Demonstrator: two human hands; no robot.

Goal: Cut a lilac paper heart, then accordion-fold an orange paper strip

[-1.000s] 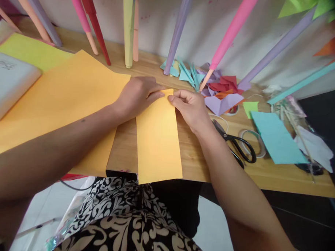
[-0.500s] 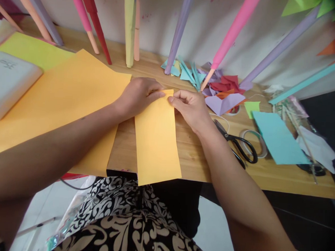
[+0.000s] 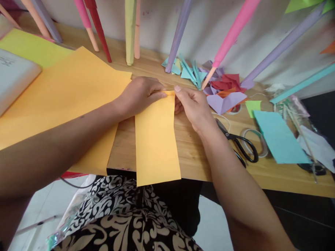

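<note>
A narrow orange paper strip (image 3: 156, 139) lies lengthwise on the wooden table (image 3: 193, 159), its near end hanging over the front edge. My left hand (image 3: 138, 95) presses its fingers on the strip's far left corner. My right hand (image 3: 192, 106) pinches the far edge of the strip at the right, fingers curled over it. The far edge looks slightly lifted or folded between both hands.
A large orange sheet (image 3: 61, 96) and a yellow sheet (image 3: 33, 47) lie to the left, with a white box (image 3: 9, 79). Black scissors (image 3: 238, 142), a tape ring (image 3: 255, 141), a teal sheet (image 3: 279, 138) and coloured scraps (image 3: 220, 90) lie right. Rolled paper tubes (image 3: 129, 25) lean on the wall.
My right hand has shifted up over the strip's far edge, fingers now curling on top of it. The left hand stays put.
</note>
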